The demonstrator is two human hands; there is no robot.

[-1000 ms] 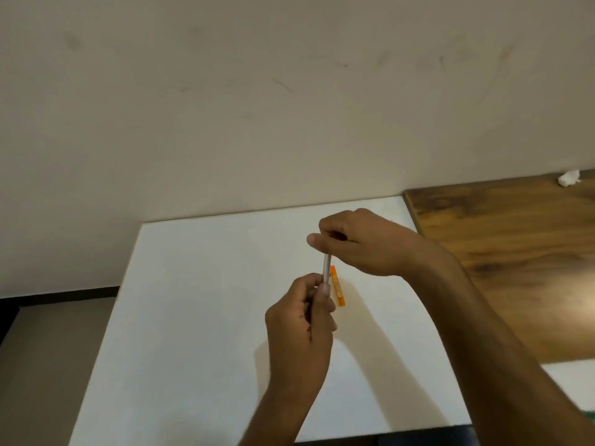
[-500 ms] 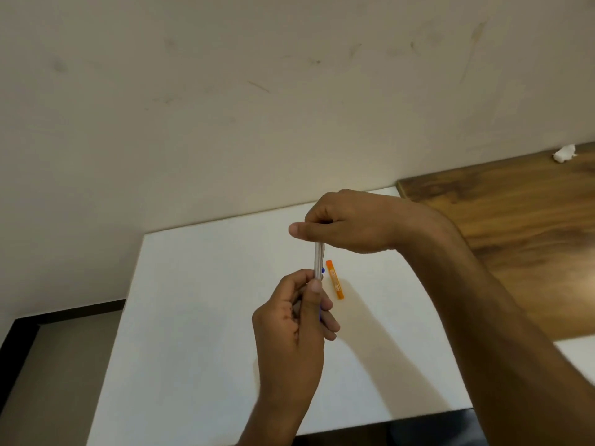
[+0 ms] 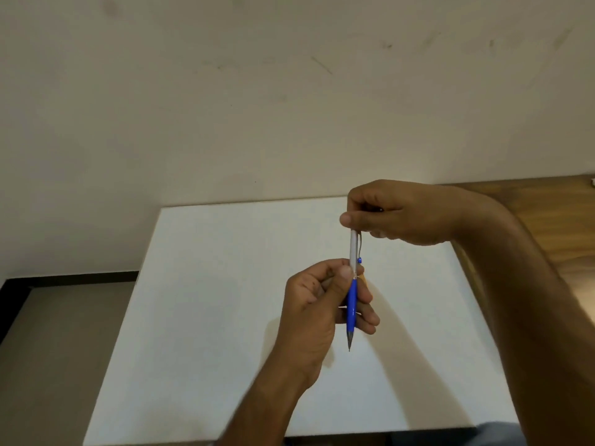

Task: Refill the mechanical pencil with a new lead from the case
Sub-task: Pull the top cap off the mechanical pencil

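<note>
Scuffed cream wall (image 3: 289,91), white tabletop (image 3: 225,284), wooden surface (image 3: 563,226), grey floor (image 3: 48,365)

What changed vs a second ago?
The pencil shows far more: the blue lower barrel and tip now stick out below the left hand. The orange lead case is almost hidden behind it. Unchanged: the right hand pinches the top end and the left grips mid-barrel.

White board (image 3: 225,284) beside wooden desktop (image 3: 560,226) (scuffed wall (image 3: 257,91) behind)
</note>
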